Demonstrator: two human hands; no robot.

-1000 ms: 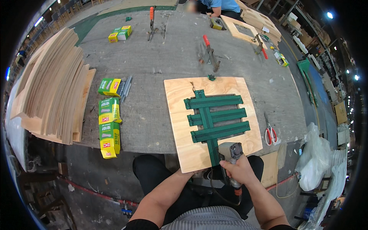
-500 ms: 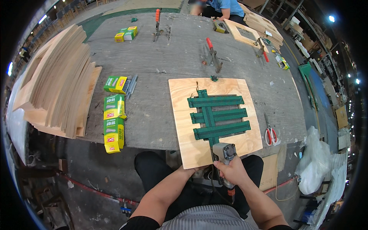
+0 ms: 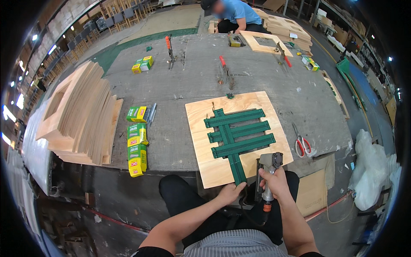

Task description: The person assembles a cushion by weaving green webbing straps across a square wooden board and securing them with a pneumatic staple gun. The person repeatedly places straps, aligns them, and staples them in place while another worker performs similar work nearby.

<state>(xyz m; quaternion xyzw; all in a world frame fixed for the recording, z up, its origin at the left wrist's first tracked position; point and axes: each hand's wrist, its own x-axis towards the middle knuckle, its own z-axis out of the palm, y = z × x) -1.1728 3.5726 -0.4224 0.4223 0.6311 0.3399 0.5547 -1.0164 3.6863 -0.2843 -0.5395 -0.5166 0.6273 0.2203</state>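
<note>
A square wooden panel (image 3: 201, 169) lies at the table's near edge, its cut-out crossed by several green webbing straps (image 3: 252, 127). One strap (image 3: 236, 166) runs lengthwise over the others and down to the panel's near edge. There my left hand (image 3: 231, 192) is closed on that strap's end, thumb on top. My right hand (image 3: 276, 182) grips a pneumatic staple gun (image 3: 270, 160) by its handle, over the panel's near right corner. An orange hose fitting (image 3: 267, 207) shows below that hand.
Stacked wooden panels (image 3: 81, 115) stand left, beside staple boxes (image 3: 137, 158) and loose staple strips (image 3: 151, 113). Red-handled scissors (image 3: 302, 145) lie right. Toggle clamps (image 3: 224, 70) are fixed farther back. A co-worker in blue (image 3: 239, 15) crouches at the far edge near another frame (image 3: 257, 43).
The staple gun has moved right, off the strap. My left hand has come up from under the panel's near edge to the strap end. The view has shifted, showing more of the co-worker.
</note>
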